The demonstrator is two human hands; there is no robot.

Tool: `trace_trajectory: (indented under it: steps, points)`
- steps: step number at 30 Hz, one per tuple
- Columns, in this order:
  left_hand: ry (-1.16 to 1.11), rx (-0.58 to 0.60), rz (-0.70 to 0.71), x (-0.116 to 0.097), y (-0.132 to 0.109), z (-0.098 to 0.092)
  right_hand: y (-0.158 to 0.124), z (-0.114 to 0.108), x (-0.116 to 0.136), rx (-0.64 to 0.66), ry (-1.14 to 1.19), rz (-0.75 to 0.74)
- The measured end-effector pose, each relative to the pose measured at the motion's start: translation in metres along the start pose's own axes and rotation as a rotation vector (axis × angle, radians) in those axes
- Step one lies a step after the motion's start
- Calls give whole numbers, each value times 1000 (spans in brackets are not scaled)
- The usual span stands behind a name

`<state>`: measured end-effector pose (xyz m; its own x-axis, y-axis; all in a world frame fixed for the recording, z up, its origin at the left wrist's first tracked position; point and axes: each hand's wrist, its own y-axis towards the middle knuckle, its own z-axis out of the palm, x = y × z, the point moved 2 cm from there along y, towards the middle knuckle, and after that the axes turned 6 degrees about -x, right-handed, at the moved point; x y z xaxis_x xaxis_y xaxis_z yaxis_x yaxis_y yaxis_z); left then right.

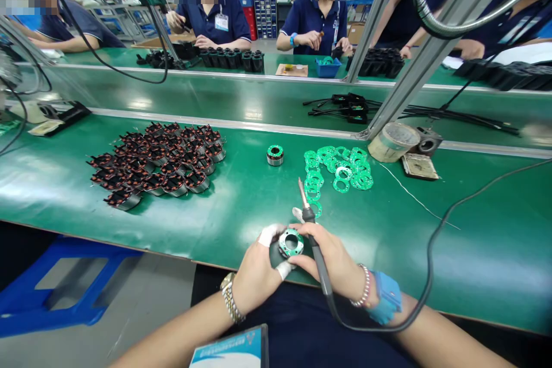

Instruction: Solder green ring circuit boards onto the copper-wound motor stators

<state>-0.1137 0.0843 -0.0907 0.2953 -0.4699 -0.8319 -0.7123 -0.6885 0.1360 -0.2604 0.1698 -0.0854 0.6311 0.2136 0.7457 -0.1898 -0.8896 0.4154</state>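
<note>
Near the table's front edge, my left hand [259,273] grips a round motor stator [291,242] topped with a green ring board, between thumb and index finger, which have white coverings. My right hand [332,256] touches the same stator from the right with its fingertips. It also holds a soldering iron [318,253], tip pointing up and away. Another stator with a green ring [275,154] stands upright farther back. Loose green ring boards [340,185] lie to the right of it, some overlapping. At the left is a large group of copper-wound stators [157,161].
A solder wire roll [393,142], a small square tray [420,167] and a metal stand [429,141] sit at the right rear. The iron's black cable [430,253] loops across the right side. Several people work behind a raised shelf [241,104].
</note>
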Motion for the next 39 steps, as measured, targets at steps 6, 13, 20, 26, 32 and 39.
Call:
trace_trajectory:
  steps: [6,13,20,26,32,39]
  points:
    - [304,-88,140,8,90,-24,10,-38,-4,-190,-71,86]
    - [751,226,185,9,196,-48,8,-86,-41,-333,-140,187]
    - [840,176,146,19,289,-63,15,-100,-65,-424,-264,219]
    - [909,4,12,46,397,-83,20,-94,-74,-368,-351,191]
    - [940,-29,-129,70,419,-72,17,-79,-76,-279,-352,159]
    - [1010,54,147,13,311,-110,10,-48,-59,54,-259,3]
